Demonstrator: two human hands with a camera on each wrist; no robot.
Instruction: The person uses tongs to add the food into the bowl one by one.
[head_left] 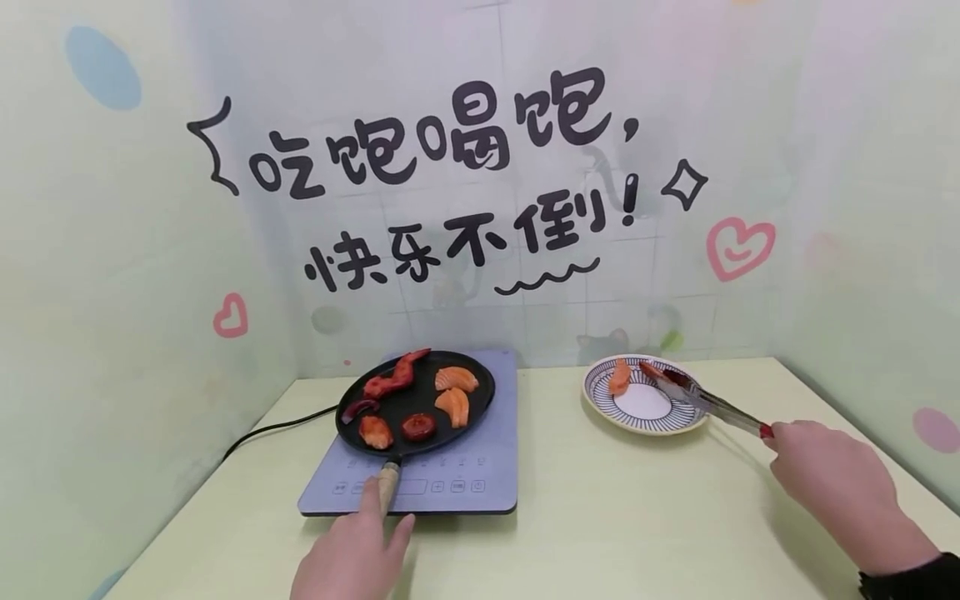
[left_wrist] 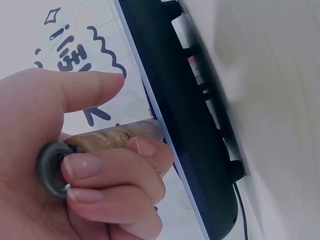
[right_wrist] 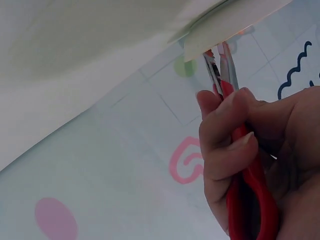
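Note:
My left hand (head_left: 352, 554) grips the wooden handle (left_wrist: 112, 137) of a black frying pan (head_left: 412, 400), fingers curled round it near the grey end ring (left_wrist: 47, 170). In the pan lie a red wing-shaped piece (head_left: 393, 377), two salmon slices (head_left: 456, 380), a dark red round piece (head_left: 418, 427), an orange-red chunk (head_left: 375, 432) and a purple-red piece (head_left: 360, 409). My right hand (head_left: 836, 479) holds metal tongs (head_left: 731, 412) by their red handles (right_wrist: 267, 210). Their tips are over a patterned plate (head_left: 645, 405), beside an orange slice (head_left: 620, 377); reddish-brown shows at the tips, and I cannot tell whether they hold food.
Beneath the pan is a flat induction cooker (head_left: 498, 467) with touch keys. A black cable (head_left: 277, 426) runs left across the pale table (head_left: 592, 517). A wall (head_left: 465, 325) with dark lettering closes off the back, and side walls stand at left and right.

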